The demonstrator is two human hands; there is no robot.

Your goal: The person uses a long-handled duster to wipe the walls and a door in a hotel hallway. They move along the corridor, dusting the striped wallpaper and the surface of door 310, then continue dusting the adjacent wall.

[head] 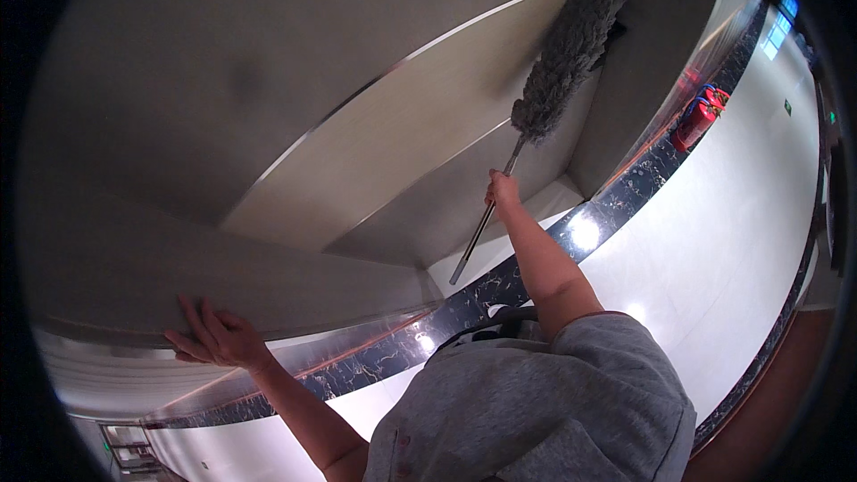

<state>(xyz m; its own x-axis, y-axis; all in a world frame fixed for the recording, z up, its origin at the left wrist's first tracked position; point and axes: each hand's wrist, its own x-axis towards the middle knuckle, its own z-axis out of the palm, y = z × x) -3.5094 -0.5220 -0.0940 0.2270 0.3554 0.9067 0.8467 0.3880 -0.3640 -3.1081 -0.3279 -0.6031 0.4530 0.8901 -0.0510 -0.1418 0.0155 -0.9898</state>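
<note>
My right hand (502, 189) grips the metal handle (474, 242) of a fluffy grey duster (569, 53). The duster's head slants up to the far corner of a recessed wall, close to its beige panel (402, 117) and the grey side wall (653, 47). At the lower left, my left hand (217, 338) holds nothing. Its fingers are spread at the edge of the grey near side wall (281, 281) of the recess. Whether the fingertips press on that surface is hard to tell. A thin shiny trim strip (348, 97) borders the beige panel.
Red fire extinguishers (696, 122) stand against the wall at the right. A black marble band (495, 288) with pale veins runs along the wall's foot, beside the glossy white floor (710, 241). A reddish-brown surface (770, 381) lies at the lower right.
</note>
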